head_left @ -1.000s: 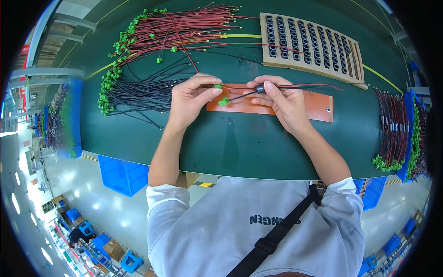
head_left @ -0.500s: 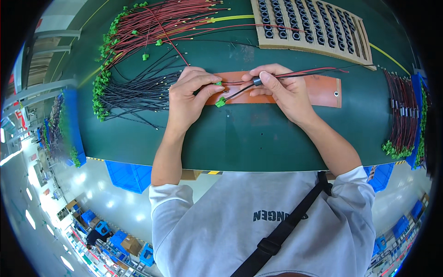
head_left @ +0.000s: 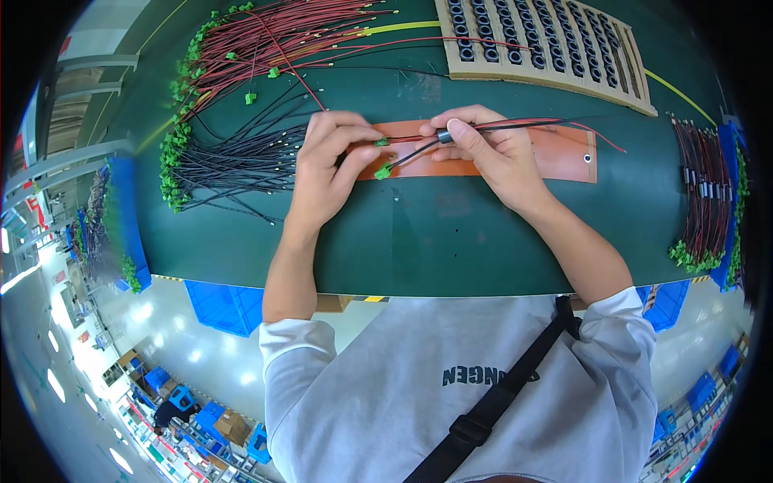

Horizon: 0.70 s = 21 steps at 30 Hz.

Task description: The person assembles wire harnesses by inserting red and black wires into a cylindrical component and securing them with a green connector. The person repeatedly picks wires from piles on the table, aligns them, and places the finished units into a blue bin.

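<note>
Between the fingers of my left hand (head_left: 332,165) is a green connector (head_left: 382,142) on the end of a red wire. My right hand (head_left: 493,157) pinches a small black ferrite cylinder (head_left: 444,137). Red and black wires pass through the cylinder, and their free ends (head_left: 596,133) trail out to the right past my fingers. A second green connector (head_left: 383,171), on the black wire (head_left: 412,154), hangs just right of my left fingertips. Both hands are above an orange-brown strip (head_left: 555,157) lying on the green table.
Bundles of red wires (head_left: 282,40) and black wires (head_left: 241,165) with green connectors spread over the left side. A cardboard tray (head_left: 527,79) holding rows of black cylinders is at the back. Finished-looking wire sets (head_left: 704,189) lie far right beside a blue bin (head_left: 731,153).
The wire ends on the right have swung further right and down. Both hands keep their grips, with the cylinder and connectors shifted slightly left and up in the picture.
</note>
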Available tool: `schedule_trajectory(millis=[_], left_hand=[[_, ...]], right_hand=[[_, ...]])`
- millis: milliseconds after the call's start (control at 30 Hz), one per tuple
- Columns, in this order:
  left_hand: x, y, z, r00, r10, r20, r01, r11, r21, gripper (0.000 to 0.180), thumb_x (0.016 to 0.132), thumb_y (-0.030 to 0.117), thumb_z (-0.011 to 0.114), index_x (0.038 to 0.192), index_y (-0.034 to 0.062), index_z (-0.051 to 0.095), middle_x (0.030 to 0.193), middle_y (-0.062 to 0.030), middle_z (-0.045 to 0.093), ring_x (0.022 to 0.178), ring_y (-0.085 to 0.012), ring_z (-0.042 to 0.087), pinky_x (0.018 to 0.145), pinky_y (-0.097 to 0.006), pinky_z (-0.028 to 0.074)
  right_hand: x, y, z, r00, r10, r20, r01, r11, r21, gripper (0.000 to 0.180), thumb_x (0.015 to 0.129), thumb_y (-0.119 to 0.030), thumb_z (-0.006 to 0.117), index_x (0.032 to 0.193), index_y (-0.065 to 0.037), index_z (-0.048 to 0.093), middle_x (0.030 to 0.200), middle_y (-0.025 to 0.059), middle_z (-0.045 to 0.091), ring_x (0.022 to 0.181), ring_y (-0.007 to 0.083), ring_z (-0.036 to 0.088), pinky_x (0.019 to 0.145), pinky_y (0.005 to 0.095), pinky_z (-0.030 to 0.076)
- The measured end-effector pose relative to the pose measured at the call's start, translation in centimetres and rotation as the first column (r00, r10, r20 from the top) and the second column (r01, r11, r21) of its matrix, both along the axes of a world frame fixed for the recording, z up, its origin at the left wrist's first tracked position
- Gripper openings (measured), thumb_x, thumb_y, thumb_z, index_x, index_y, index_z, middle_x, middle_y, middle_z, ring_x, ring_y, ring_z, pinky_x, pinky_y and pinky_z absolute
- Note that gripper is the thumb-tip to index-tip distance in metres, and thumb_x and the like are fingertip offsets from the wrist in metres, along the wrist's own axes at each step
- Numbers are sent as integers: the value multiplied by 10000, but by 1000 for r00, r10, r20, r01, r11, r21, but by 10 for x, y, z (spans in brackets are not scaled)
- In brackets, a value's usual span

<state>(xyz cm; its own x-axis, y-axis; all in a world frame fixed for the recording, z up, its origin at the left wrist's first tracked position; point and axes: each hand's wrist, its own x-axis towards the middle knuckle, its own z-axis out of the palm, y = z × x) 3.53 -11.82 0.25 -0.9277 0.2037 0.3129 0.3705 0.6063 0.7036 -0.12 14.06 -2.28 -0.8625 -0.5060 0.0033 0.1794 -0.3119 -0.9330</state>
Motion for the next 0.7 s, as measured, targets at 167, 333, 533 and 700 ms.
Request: schedule_trajectory(millis=[167, 333, 533, 700], left_hand=[[8, -5, 11, 988, -140, 59, 142, 990, -28, 281, 731, 126, 880, 964, 36, 751, 890, -65, 730, 842, -232, 633, 801, -357, 503], [12, -4, 6, 967, 36, 253, -63, 993, 100, 157, 871, 36, 791, 1015, -4, 742, 930, -77, 765, 808, -148, 716, 740, -292, 569], [12, -8, 0, 932, -37, 360, -92, 938, 334, 233, 868, -97, 746, 1095, -50, 725, 1060, -106, 719, 955, -162, 680, 800, -276, 558], [9, -16, -7, 951, -162, 262, 53, 923, 381, 297, 876, -113, 726, 1167, -57, 706, 1069, -122, 718, 973, -181, 675, 795, -294, 569]], right_hand=[[1, -2, -1, 1000, -9, 3, 9, 1000, -26, 261, 1100, -195, 533, 1198, 23, 639, 1170, 121, 706, 1053, 197, 724, 896, 299, 613], [2, -1, 1, 1000, 3, 20, -3, 1000, 12, 263, 1105, -210, 527, 1205, 13, 624, 1168, 110, 706, 1075, 205, 732, 870, 279, 607], [2, 0, 5, 999, 35, 30, -36, 999, 15, 257, 1107, -210, 523, 1208, 9, 613, 1158, 91, 712, 1041, 163, 731, 834, 254, 591], [1, 0, 1, 999, 29, -24, -29, 1000, 0, 246, 1106, -189, 524, 1218, 13, 608, 1144, 84, 716, 968, 124, 714, 804, 247, 574]])
